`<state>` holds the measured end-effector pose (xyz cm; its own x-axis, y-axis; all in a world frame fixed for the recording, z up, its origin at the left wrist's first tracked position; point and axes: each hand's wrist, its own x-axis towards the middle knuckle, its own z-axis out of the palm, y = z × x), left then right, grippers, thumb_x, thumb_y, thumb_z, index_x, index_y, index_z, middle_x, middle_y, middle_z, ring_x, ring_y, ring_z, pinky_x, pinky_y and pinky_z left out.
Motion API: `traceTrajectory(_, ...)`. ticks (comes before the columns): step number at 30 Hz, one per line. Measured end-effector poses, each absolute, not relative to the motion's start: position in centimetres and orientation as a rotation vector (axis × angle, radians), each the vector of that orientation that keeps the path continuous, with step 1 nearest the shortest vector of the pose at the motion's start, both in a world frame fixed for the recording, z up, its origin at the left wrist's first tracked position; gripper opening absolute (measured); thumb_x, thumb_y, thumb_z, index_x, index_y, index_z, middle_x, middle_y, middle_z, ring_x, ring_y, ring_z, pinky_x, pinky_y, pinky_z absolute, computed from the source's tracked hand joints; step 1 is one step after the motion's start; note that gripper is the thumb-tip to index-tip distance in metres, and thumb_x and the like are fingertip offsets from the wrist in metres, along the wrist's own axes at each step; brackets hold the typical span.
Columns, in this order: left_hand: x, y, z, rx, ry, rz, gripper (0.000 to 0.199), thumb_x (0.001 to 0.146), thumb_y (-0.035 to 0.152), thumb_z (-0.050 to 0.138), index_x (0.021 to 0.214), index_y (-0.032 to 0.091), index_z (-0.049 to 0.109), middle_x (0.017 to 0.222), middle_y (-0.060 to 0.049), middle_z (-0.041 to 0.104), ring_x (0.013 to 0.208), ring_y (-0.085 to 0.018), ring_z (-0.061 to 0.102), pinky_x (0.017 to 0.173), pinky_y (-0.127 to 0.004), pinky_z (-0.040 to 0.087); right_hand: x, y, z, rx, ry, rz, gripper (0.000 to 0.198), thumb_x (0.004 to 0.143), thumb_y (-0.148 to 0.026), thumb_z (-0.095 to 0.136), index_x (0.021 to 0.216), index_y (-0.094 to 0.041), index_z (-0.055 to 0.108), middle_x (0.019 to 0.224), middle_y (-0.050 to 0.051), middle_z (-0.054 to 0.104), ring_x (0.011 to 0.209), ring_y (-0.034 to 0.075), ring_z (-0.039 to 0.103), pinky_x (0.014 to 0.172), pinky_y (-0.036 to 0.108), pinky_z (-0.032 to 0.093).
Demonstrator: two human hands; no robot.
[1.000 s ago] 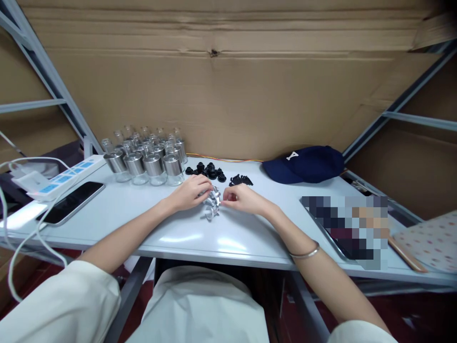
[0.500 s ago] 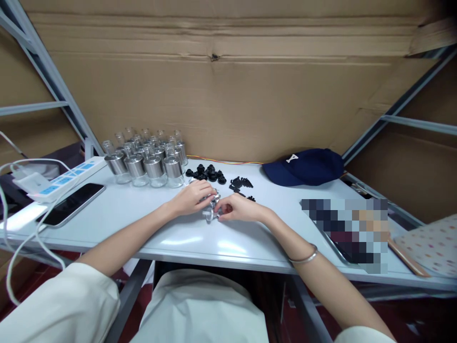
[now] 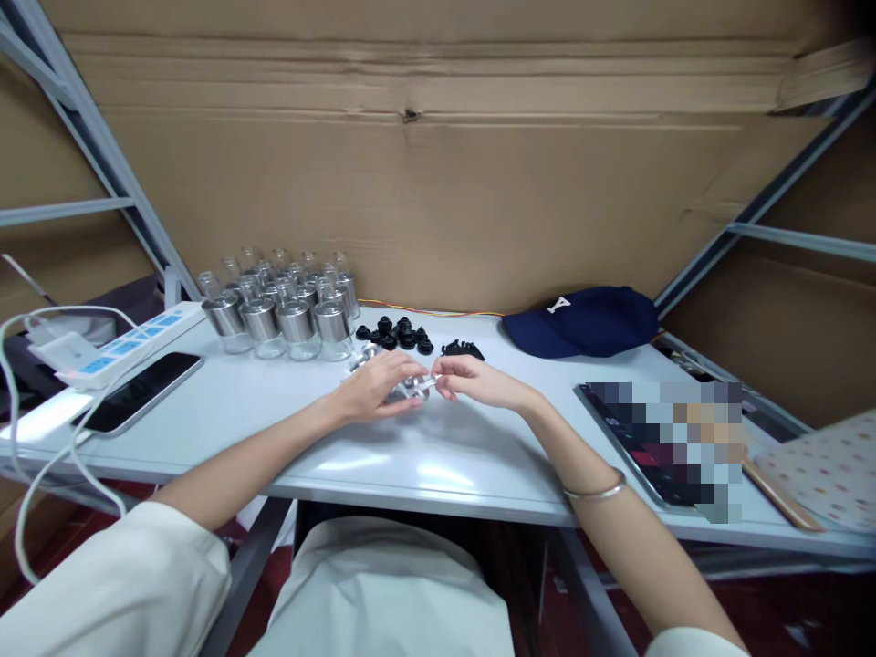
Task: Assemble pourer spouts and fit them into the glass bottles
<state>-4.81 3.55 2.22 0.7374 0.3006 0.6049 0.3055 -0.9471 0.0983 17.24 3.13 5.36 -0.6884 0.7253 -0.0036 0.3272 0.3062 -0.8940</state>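
Observation:
My left hand [image 3: 381, 383] lies low over the table, with shiny silver metal parts [image 3: 411, 391] between its thumb and fingers. Their exact kind cannot be made out. More silver parts [image 3: 365, 354] show just behind that hand. My right hand [image 3: 472, 380] meets it from the right, its fingertips pinching the pale end of a small silver part [image 3: 431, 383]. Beyond the hands lie a cluster of round black stoppers [image 3: 397, 333] and a small pile of thin black pieces [image 3: 462, 349]. The right hand partly covers the area in front of that pile.
Several glass bottles with metal sleeves [image 3: 296, 319] stand at the back left. A power strip [image 3: 137, 342] with white cables and a phone [image 3: 140, 392] lie left. On the right are a navy cap [image 3: 585, 321], a partly blurred tablet-like device [image 3: 616, 429] and a dotted pouch [image 3: 821, 470].
My right hand has shifted slightly up and right. The silver parts between the hands have moved up and right, and more of them show behind the left hand.

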Motion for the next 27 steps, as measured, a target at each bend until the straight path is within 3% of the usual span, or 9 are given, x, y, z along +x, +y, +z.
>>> traceTrajectory(5, -4.3, 3.0, 2.0, -2.867, -0.5, -0.918, 0.028, 0.09, 0.035, 0.049, 0.112, 0.018, 0.051, 0.104, -0.011, 0.061, 0.094, -0.021, 0.058, 0.081, -0.034, 0.045, 17.2, 3.1, 5.5, -0.923, -2.248, 1.192, 0.013, 0.077, -0.018, 0.042, 0.066, -0.018, 0.048, 0.06, -0.003, 0.052, 0.058, 0.01, 0.046, 0.06, 0.024, 0.036)
traceTrajectory(10, -4.0, 3.0, 1.8, -2.922, -0.604, -0.858, 0.022, 0.091, 0.024, 0.04, 0.109, 0.016, 0.052, 0.1, -0.01, 0.063, 0.094, -0.02, 0.058, 0.084, -0.035, 0.044, 17.6, 3.3, 5.4, -0.975, -2.269, 1.265, 0.008, 0.077, -0.023, 0.05, 0.073, -0.017, 0.052, 0.063, -0.004, 0.052, 0.058, 0.009, 0.046, 0.058, 0.023, 0.036)
traceTrajectory(19, -4.2, 3.0, 1.9, -2.872, -0.565, -0.895, 0.019, 0.09, 0.02, 0.039, 0.099, 0.015, 0.055, 0.092, -0.008, 0.065, 0.088, -0.019, 0.059, 0.083, -0.034, 0.043, 17.3, 2.7, 5.3, -0.993, -2.625, 1.446, 0.052, 0.054, -0.047, 0.08, 0.087, -0.014, 0.056, 0.063, -0.007, 0.042, 0.055, 0.008, 0.04, 0.051, 0.023, 0.033)
traceTrajectory(23, -4.1, 3.0, 1.8, -2.85, -0.573, -0.948, 0.018, 0.091, 0.018, 0.039, 0.098, 0.015, 0.054, 0.09, -0.007, 0.065, 0.086, -0.018, 0.059, 0.082, -0.034, 0.043, 17.6, 2.5, 5.9, -0.942, -2.61, 1.442, 0.058, 0.054, -0.053, 0.079, 0.091, -0.014, 0.055, 0.068, -0.006, 0.041, 0.06, 0.008, 0.038, 0.054, 0.024, 0.034)
traceTrajectory(27, -4.0, 2.9, 1.8, -2.854, -0.587, -0.956, 0.018, 0.091, 0.018, 0.038, 0.098, 0.015, 0.054, 0.088, -0.007, 0.066, 0.085, -0.017, 0.06, 0.082, -0.033, 0.044, 18.1, 2.3, 6.3, -0.865, -2.706, 1.542, 0.064, 0.043, -0.048, 0.085, 0.089, -0.016, 0.054, 0.068, -0.007, 0.041, 0.06, 0.008, 0.037, 0.053, 0.022, 0.033)
